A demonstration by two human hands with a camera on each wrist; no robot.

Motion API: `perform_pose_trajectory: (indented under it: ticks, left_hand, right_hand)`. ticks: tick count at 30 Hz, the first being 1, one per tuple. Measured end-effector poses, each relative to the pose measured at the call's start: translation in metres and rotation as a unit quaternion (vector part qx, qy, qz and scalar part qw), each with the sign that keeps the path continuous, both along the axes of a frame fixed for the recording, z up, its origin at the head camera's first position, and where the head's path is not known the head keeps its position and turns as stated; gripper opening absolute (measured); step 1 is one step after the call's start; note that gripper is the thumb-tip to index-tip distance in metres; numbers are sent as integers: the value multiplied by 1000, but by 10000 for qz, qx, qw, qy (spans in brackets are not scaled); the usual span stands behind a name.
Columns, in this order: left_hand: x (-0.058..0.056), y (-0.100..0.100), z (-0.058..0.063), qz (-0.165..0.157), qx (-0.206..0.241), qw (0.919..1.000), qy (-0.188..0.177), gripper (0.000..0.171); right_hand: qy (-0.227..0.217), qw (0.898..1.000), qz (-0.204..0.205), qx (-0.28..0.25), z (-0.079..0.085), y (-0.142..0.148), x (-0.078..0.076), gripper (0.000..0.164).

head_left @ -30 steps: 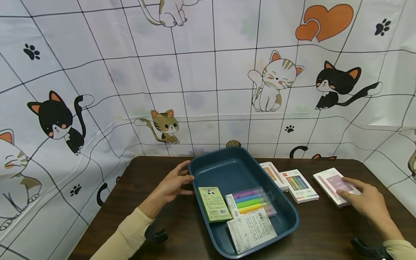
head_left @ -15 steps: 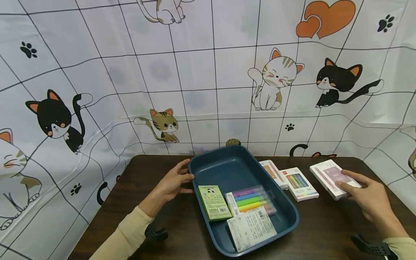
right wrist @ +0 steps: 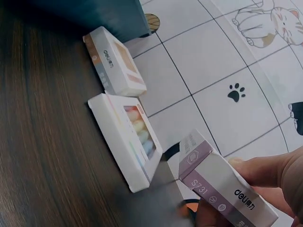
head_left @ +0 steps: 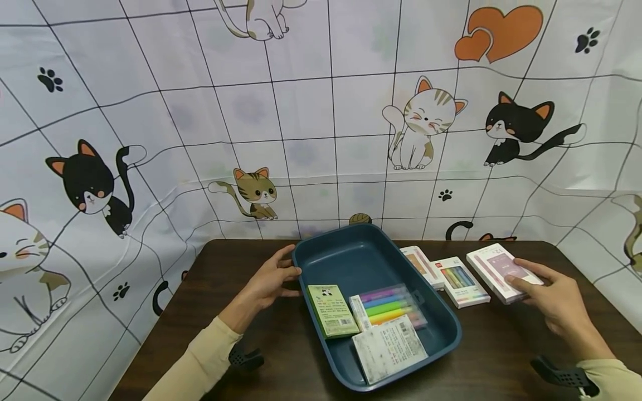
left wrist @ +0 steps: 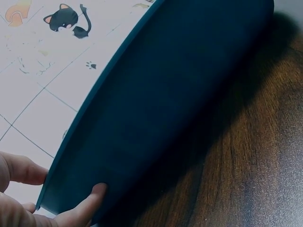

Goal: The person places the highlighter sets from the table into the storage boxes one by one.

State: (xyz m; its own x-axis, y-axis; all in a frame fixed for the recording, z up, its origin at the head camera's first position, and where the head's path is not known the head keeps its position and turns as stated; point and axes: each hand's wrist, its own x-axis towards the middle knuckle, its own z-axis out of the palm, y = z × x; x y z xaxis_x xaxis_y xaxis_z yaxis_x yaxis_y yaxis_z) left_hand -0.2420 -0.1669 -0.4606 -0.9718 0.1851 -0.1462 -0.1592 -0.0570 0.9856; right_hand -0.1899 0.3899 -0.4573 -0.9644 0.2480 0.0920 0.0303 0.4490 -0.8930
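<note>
My left hand [head_left: 267, 278] pinches the left rim of the blue plastic tray [head_left: 346, 256], its thumb [left wrist: 97, 191] against the outer wall. In the tray lie a green box [head_left: 331, 312], a clear pack of coloured highlighters [head_left: 386, 306] and a white box with printed text [head_left: 390, 350]. To the right, my right hand [head_left: 562, 301] grips a white and lilac deli box [head_left: 501, 273] by its right side, thumb on top. The right wrist view shows this box [right wrist: 227, 184] tilted, with "S731" printed on its side.
Two more boxes lie right of the tray: a white one with a window showing coloured pens [head_left: 461, 282] and a white and peach deli box [head_left: 423, 267], partly behind the tray's rim. Behind the dark wooden table [head_left: 296, 356] hangs a cat-patterned sheet [head_left: 311, 111].
My right hand has lifted the white and lilac box slightly and moved it left, closer to the box with coloured pens. My left hand and the tray have stayed in place.
</note>
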Motion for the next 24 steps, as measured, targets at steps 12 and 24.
perform_pose_trajectory:
  ticks: [12,24]
  left_hand:
    - [2,1,1,36,20,10000,-4,72]
    - [3,1,1,-24,3,10000,7,72]
  right_hand:
    - [80,9989,307,-346,12,-20,-4,67]
    - [75,9978,616,-238,17,-39,-6,73]
